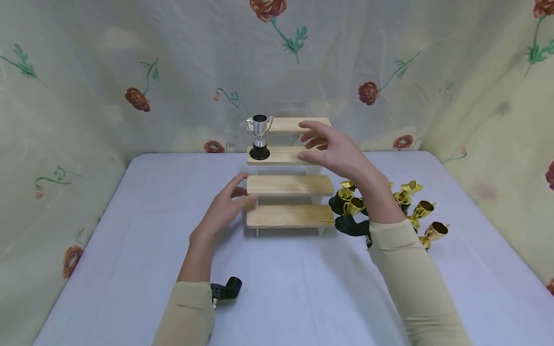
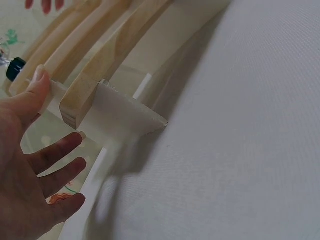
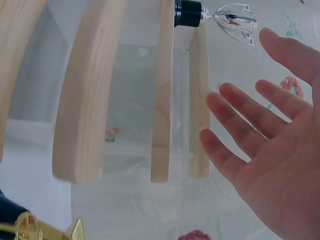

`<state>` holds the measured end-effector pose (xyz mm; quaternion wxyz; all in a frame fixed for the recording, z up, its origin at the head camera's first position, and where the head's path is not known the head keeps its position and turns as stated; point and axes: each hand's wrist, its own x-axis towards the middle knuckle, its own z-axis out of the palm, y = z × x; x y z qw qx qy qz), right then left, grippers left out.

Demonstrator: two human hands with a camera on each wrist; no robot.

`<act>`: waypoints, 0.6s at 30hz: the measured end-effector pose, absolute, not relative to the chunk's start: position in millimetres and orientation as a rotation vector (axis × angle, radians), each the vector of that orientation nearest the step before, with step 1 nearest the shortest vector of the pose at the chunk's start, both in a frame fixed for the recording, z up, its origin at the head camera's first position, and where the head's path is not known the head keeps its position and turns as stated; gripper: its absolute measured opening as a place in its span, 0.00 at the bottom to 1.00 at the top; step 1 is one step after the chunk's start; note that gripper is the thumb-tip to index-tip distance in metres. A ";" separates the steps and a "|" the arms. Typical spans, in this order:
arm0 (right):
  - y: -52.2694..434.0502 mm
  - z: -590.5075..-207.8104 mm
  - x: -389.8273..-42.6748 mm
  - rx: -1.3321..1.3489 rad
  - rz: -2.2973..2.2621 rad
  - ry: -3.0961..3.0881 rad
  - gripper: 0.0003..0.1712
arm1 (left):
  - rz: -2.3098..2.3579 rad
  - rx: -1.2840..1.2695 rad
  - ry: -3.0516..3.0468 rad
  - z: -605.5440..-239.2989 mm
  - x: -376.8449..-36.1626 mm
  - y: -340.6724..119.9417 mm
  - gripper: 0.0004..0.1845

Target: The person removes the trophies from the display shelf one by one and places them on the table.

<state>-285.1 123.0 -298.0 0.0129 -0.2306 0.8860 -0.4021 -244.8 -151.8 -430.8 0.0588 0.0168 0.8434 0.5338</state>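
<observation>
Resting left hand (image 1: 222,209) on stepped wooden shelf (image 1: 289,185), right hand (image 1: 335,151) released, silver trophy (image 1: 259,137)

Our open right hand (image 3: 272,150) beside the wooden steps (image 3: 82,100)
A silver trophy cup (image 3: 220,15) stands on the third step, apart from our fingers (image 3: 227,107).

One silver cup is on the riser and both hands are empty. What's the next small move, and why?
Probably bring the right hand back down to the gold trophies lying right of the stepped wooden stand and grip one. That hand is open and empty, only the silver trophy stands on a step, and the left hand touches the stand's edge.
</observation>
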 end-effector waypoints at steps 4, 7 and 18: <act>114.1 -297.5 -291.7 -0.714 -1.249 2.782 0.40 | 1.615 0.051 2.566 -431.9 -245.3 -151.9 0.36; 108.9 -296.5 -296.4 -0.718 -1.264 2.777 0.41 | 1.615 0.052 2.568 -431.8 -245.7 -151.1 0.36; 81.1 -290.4 -305.3 -0.714 -1.303 2.737 0.40 | 1.580 0.024 2.568 -430.7 -242.4 -153.8 0.36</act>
